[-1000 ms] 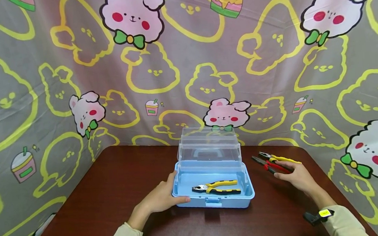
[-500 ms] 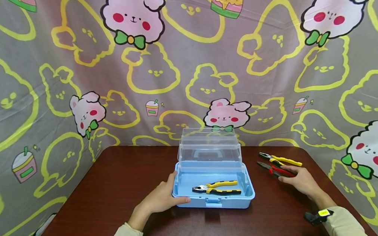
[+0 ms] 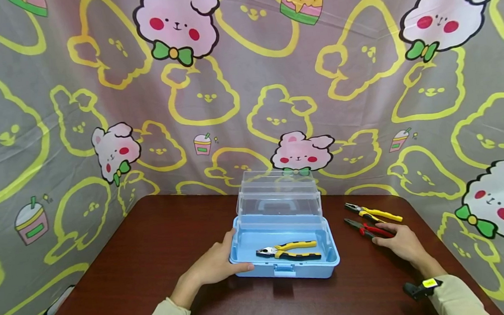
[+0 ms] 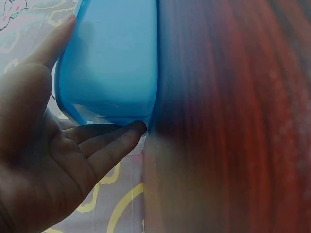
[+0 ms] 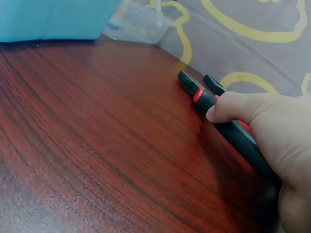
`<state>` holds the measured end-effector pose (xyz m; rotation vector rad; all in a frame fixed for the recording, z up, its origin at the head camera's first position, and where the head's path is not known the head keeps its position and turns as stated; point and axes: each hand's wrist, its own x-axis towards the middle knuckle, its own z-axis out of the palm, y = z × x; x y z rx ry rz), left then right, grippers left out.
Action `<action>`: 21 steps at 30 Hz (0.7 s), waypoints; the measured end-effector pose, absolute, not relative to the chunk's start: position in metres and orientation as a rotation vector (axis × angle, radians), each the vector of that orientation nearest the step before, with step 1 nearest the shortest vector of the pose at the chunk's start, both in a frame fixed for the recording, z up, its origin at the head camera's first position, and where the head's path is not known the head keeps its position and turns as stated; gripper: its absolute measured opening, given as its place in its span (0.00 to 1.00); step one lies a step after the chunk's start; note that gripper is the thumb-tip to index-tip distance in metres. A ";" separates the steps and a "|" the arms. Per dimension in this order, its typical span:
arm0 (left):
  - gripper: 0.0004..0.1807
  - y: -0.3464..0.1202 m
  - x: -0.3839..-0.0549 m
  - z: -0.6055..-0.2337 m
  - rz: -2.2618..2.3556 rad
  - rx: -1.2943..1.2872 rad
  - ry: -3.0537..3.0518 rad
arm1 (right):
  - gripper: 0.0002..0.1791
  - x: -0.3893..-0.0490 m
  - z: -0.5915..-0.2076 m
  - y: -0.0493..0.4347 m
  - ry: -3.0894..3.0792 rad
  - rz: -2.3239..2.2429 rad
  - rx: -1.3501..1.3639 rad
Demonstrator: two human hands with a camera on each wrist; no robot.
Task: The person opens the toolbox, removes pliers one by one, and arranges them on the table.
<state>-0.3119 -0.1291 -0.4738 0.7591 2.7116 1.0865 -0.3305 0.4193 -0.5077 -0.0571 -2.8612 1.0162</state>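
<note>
A light blue toolbox (image 3: pixel 309 271) stands with its clear lid raised. Inside it lie yellow-and-black pliers (image 3: pixel 296 245). My left hand (image 3: pixel 212 265) holds the box at its front left corner, thumb along the front rim and fingers against the end wall (image 4: pixel 114 73). To the right of the box, my right hand (image 3: pixel 401 244) grips red-and-black pliers (image 3: pixel 368 228) by the handles, jaws pointing away to the left. In the right wrist view the thumb presses on the black handle (image 5: pixel 238 138); the other fingers are mostly hidden.
Another pair of pliers, yellow-handled (image 3: pixel 380 213), lies just behind the red ones, near the table's right edge. A patterned cloth (image 3: pixel 356 118) surrounds the dark wooden table (image 3: pixel 152 246) at the back and sides. The clear lid (image 3: pixel 280 195) stands up behind the box.
My right hand has shifted the red-and-black pliers slightly right and toward me, widening the gap to the yellow pliers behind. My left hand and the toolbox have stayed put.
</note>
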 end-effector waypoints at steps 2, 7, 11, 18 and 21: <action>0.66 -0.129 -0.312 -0.474 1.084 0.759 2.713 | 0.41 -0.331 -0.509 0.421 -2.870 0.995 -0.051; 0.67 -0.129 -0.311 -0.474 1.100 0.759 2.703 | 0.43 -0.332 -0.513 0.425 -2.901 0.922 -0.008; 0.66 -0.129 -0.312 -0.474 1.097 0.760 2.703 | 0.45 -0.331 -0.513 0.426 -2.921 0.865 0.024; 0.66 -0.128 -0.310 -0.473 1.116 0.753 2.686 | 0.46 -0.328 -0.507 0.424 -2.885 0.852 0.049; 0.65 -0.128 -0.310 -0.471 1.121 0.754 2.685 | 0.46 -0.327 -0.504 0.424 -2.869 0.844 0.053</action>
